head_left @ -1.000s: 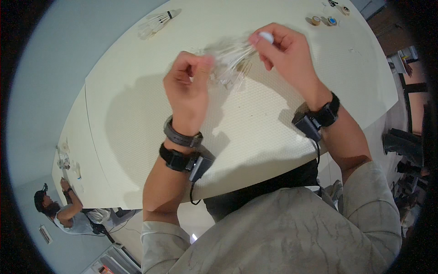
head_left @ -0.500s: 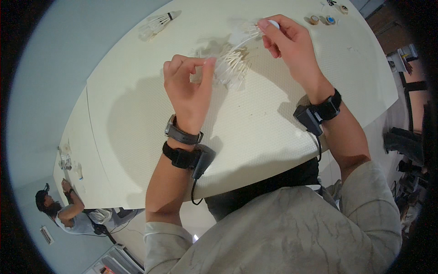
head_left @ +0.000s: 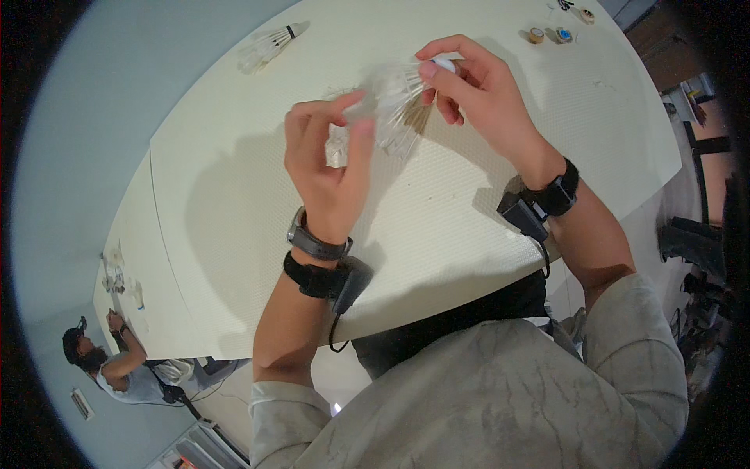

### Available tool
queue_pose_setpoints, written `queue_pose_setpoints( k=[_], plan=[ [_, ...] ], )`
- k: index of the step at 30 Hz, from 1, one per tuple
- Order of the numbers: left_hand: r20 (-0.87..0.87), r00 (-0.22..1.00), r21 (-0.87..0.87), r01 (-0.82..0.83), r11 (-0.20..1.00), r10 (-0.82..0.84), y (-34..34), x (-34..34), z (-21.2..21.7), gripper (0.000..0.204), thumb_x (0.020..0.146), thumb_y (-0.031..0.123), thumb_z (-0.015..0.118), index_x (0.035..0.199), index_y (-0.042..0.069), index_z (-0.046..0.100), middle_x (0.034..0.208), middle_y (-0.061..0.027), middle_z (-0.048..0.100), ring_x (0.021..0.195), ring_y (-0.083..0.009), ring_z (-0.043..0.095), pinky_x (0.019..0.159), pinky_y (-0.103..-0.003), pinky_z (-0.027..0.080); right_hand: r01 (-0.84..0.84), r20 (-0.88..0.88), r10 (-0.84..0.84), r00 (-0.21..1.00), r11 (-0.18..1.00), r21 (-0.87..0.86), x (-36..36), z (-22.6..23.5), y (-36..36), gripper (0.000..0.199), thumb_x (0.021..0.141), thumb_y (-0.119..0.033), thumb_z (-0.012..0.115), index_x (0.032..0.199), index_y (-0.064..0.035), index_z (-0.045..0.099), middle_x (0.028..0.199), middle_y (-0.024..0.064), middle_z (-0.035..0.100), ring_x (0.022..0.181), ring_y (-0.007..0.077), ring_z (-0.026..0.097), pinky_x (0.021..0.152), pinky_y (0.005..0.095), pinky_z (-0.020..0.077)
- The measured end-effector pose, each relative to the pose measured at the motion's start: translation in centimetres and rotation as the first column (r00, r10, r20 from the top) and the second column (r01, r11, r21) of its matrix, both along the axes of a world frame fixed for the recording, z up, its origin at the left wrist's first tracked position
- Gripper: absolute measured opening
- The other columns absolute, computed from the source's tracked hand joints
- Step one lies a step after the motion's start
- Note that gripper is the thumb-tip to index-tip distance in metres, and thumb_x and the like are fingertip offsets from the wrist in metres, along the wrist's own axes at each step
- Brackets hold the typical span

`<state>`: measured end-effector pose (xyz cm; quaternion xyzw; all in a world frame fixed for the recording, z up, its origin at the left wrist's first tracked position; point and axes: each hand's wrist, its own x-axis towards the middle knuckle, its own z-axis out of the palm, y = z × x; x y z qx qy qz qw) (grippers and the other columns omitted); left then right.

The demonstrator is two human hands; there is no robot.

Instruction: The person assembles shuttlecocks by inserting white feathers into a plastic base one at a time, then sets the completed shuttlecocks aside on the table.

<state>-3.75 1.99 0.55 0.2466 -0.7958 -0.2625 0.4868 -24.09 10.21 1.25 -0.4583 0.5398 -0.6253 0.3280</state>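
My right hand (head_left: 476, 90) grips a white feather shuttlecock (head_left: 391, 82) by its rounded cork end, and the feather skirt points left. Close to the skirt's left edge is my left hand (head_left: 328, 148), its thumb and forefinger apart. Pale feather vanes show between and behind those fingertips; whether the fingers touch any of them I cannot tell. Beneath the shuttlecock lies a bunch of loose feathers (head_left: 402, 139) with thin light shafts, partly hidden by it and by my hands.
Another shuttlecock (head_left: 272, 47) with a dark band lies at the table's far left. Small rolls of tape (head_left: 563, 35) sit at the far right of the white table (head_left: 437, 227). A person (head_left: 105, 359) in a cap sits at the left end.
My right hand has brought the shuttlecock lower and left, over the loose feathers. The left thumb and forefinger, pinched together before, have come apart.
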Motion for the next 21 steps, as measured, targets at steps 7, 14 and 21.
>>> queue_pose_setpoints(
  k=[7,14,21],
  plan=[
    [-0.064,0.994,0.213,0.105,0.971,-0.094,1.0,-0.1,-0.6,0.010,0.091,0.008,0.074,0.091,0.004,0.065,0.087,0.0002,0.055,0.078,-0.0102,0.047,0.072,-0.025,0.039,-0.146,0.011,0.146,0.989,0.977,0.156,0.8,0.9,0.6,0.020,0.100,-0.015,0.068,0.118,-0.0069,0.065,0.084,0.0031,0.069,0.061,0.0040,0.056,0.053,0.0203,0.0437],
    [-0.201,0.969,0.397,0.217,0.892,-0.146,0.5,0.3,-1.1,0.014,0.099,0.007,0.067,0.087,0.004,0.060,0.084,0.0049,0.050,0.079,-0.0052,0.044,0.072,-0.022,0.036,-0.164,-0.254,0.164,0.953,0.986,0.019,0.6,0.4,0.8,0.032,0.094,-0.008,0.073,0.125,-0.0064,0.065,0.108,-0.0001,0.068,0.080,0.0043,0.061,0.061,0.0212,0.0493],
    [-0.216,0.967,0.454,0.221,0.863,-0.135,0.3,0.6,-1.1,0.016,0.101,0.011,0.064,0.087,0.004,0.062,0.086,0.0044,0.054,0.082,-0.0055,0.047,0.079,-0.022,0.039,-0.165,-0.304,0.167,0.938,0.986,0.032,0.5,0.4,0.8,0.031,0.093,-0.006,0.074,0.122,-0.0050,0.066,0.102,0.0021,0.069,0.079,0.0074,0.064,0.066,0.0222,0.0540]
  ],
)
